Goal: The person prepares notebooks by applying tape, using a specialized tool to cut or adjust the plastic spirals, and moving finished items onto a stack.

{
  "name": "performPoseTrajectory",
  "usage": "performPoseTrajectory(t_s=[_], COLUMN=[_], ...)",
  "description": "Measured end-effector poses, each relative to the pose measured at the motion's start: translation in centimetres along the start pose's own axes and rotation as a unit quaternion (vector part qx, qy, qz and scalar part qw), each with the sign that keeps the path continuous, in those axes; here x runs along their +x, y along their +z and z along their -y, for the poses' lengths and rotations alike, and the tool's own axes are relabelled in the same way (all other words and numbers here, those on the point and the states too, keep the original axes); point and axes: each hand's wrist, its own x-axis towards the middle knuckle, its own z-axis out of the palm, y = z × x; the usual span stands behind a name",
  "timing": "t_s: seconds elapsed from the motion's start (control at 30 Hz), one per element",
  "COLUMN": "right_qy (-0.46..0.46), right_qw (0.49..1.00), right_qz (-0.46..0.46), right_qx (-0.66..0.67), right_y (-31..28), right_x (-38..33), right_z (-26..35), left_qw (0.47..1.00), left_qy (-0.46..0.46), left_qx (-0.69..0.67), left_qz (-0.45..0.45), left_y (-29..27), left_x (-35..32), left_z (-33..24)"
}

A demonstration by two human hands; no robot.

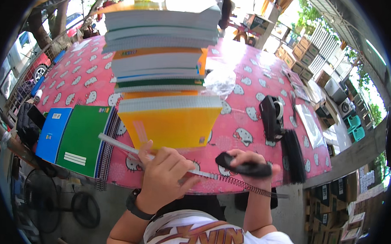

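Two bare hands in the head view, both working low over the near edge of the pink table (pixel 230 107).

Left hand (pixel 166 164): fingers curled closed around a narrow white strip (pixel 119 144), maybe a pad seen edge-on; can't confirm. It slants down to the right in front of the book stack. Black spiral coil (pixel 240 183) runs out of its right end and on below the right hand.

Right hand (pixel 251 157): fingers wrapped around a black tool (pixel 245 169), pliers by the look of it; its working end isn't clear, so can't tell whether its jaws are apart. Coil passes just beneath; can't tell if it touches that hand.

Step, my read: fitting the coil to the strip, or finishing its end. Next move calls for left grip steady, tool brought to the loose coil without bending the turns.

Around: tall book stack (pixel 163 65) dead ahead, yellow-covered pad (pixel 169 126) at its front, near the left hand. That's the main obstacle; limits forward reach, could topple if bumped. Green notebook (pixel 85 137) and blue notebook (pixel 53 132) lie left. Right side: tape dispenser (pixel 271 118), with a bundle of black coils (pixel 292 157) just beside it. Clear plastic bag (pixel 221 83) behind the stack. Loose coil tail could snag the tool.
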Motion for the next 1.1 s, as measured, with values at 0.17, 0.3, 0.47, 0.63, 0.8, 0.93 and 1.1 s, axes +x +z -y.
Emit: performPoseTrajectory(t_s=[0.17,0.3,0.47,0.63,0.8,0.93,1.1], right_qy=[0.062,-0.010,-0.034,0.077,0.114,0.064,0.116], right_qw=[0.949,0.984,0.989,0.900,0.895,0.906,0.794], right_qz=[-0.011,0.101,0.088,0.131,0.181,0.176,0.135], right_qx=[-0.310,-0.145,-0.116,-0.410,-0.391,-0.380,-0.581], right_y=[0.7,2.2,1.3,0.9,2.0,3.0,2.3], right_x=[0.4,1.5,3.5,5.9,6.2,6.7,8.1], right_z=[1.0,2.2,3.7,3.4,3.1,4.4,3.4], left_qw=[1.000,1.000,0.999,0.999,0.999,0.998,0.998], left_qy=[0.003,-0.006,-0.018,-0.025,-0.030,-0.027,-0.028], left_qx=[-0.001,-0.001,0.013,0.029,0.036,0.049,0.050], left_qz=[-0.020,-0.012,-0.024,-0.020,-0.022,-0.028,-0.041], left_y=[0.3,0.2,-0.4,-0.4,-0.2,-0.9,-1.1], left_x=[-0.1,0.1,0.5,-0.1,0.0,-0.5,-0.3], left_z=[-0.5,-0.2,0.1,1.0,1.5,1.7,2.1])
